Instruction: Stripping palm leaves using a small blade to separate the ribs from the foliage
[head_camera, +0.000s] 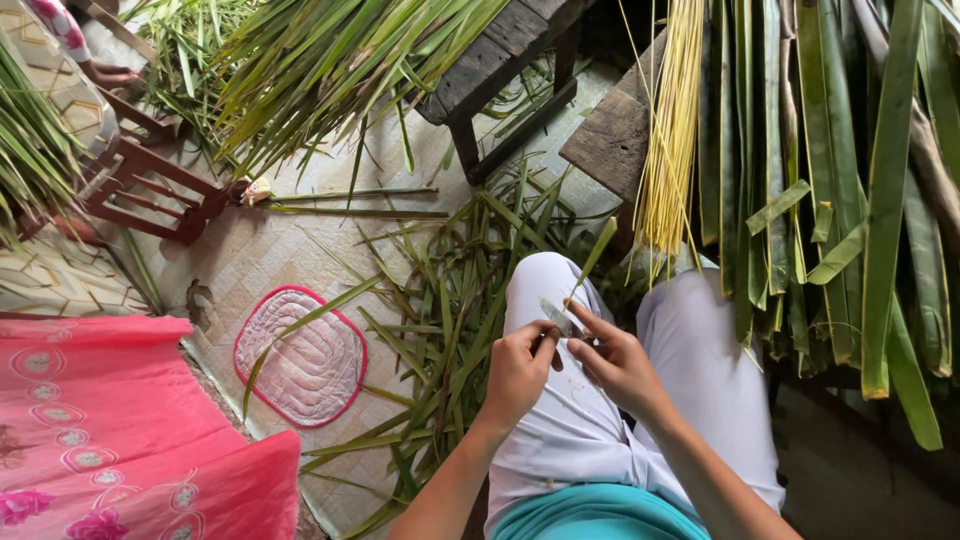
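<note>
Woven mats cover the floor (270, 250), and many green leaf strips (440, 340) lie scattered on them, beside a pink quilted pad (305, 360). More long leaves (850, 180) and a bundle of yellow ribs (670, 130) hang over a dark bench (610, 140) on the right. The person sits with white trousers (600, 420). Both hands meet above the left knee. The left hand (518, 368) is closed on a small blade (558, 318), which points up and left. The right hand (615, 362) pinches the lower end of one leaf strip (597, 250). This strip has its long axis from the fingers up and to the right, so it points away from the body. The blade touches it near the fingers.
</note>
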